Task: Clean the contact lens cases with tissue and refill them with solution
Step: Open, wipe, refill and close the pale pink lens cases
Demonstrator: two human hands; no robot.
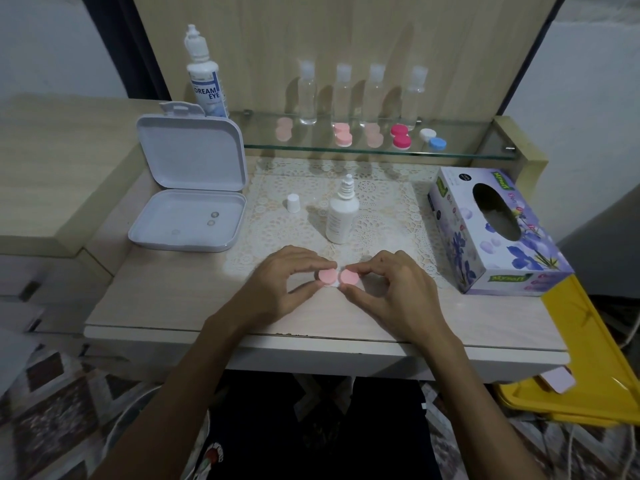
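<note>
Lens case: pink-capped case sits at the front of the table, on the near edge of the lace mat, between my two hands.
Left hand: my left hand pinches the left cap between thumb and fingertips.
Right hand: my right hand pinches the right cap the same way. Both are gripping; neither is open.
Step, my guess: caps look seated, so I am either unscrewing or tightening them. I cannot tell which.
Risk, spill: if the wells already hold fluid, twisting both caps at once could tip the case and slop it onto the mat.
Risk, slip: the case is small and light. Uneven torque from either hand may flick it toward the table's near edge.
Risk, bottle: the small solution bottle stands uncapped just behind my hands, its loose cap to its left. A lifted knuckle could knock it over.
Risk, lenses: the open white box at left shows small round things in its tray, likely lenses. They lie exposed and could dry out or catch dust.
Tissue: the tissue box stands at right, within reach. I see no tissue sticking out of the slot, so pulling one may need a second hand.
Shelf: other cases and clear bottles wait on the glass shelf, with the big solution bottle at its left end.
</note>
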